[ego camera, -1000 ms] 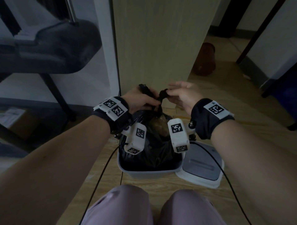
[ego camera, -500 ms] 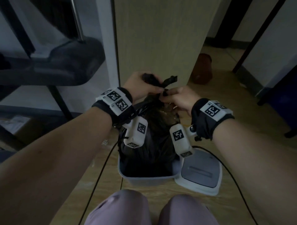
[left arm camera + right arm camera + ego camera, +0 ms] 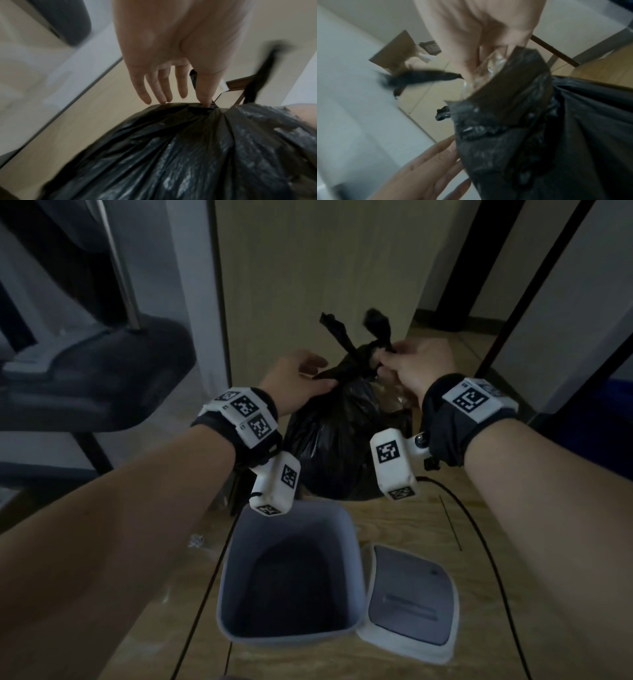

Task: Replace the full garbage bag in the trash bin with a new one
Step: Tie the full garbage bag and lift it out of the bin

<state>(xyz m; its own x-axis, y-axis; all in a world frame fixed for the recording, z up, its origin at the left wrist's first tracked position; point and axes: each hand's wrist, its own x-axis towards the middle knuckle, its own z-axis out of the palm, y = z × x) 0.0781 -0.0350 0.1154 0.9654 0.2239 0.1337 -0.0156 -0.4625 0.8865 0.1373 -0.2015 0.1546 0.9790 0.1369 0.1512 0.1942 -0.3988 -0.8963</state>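
Now that the full black plastic garbage bag [image 3: 346,436] has come out of the empty grey plastic trash bin [image 3: 291,577], the right hand [image 3: 412,368] pinches its knot while the left hand [image 3: 294,381], fingers spread, touches it; a new bag comes next.

The garbage bag [image 3: 339,436] is showing thin, crinkled black plastic with a dull sheen. The trash bin [image 3: 354,559] at lower centre is looking like smooth matt grey plastic. The floor [image 3: 428,518] is showing pale wood grain.
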